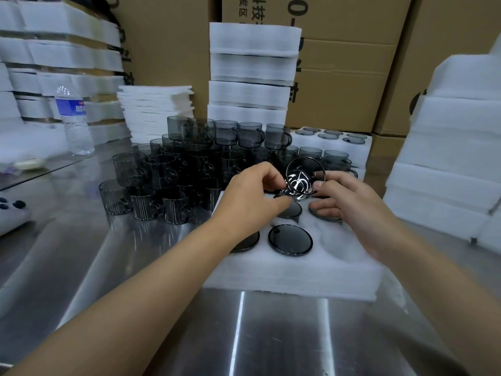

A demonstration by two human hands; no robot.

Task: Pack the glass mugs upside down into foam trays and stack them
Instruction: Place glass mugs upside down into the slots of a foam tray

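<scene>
Steel tabletop (162,335), shiny and streaked with reflected light, fills the foreground, with cardboard boxes (339,77) walling off the back. Over it both hands meet on one smoky glass mug (303,178), tilted on its side with its mouth facing the camera: the left hand (252,189) pinches its lower rim with fingers curled, and the right hand (344,196) grips the handle side, thumb against the glass. They hold it just above the far holes of a white foam tray (298,270) that lies on the table. Upturned mug bases (290,240) show dark and round in the tray's nearer holes. Left of the tray stands a crowded pile of upright mugs (168,172), stacked in tiers. Behind the hands sits a filled tray (333,142), and behind that a tower of trays (252,69). Thin foam sheets (157,112) are piled beside it. More foam stacks (447,158) rise on the right and far left, where a water bottle (74,120) stands.
</scene>
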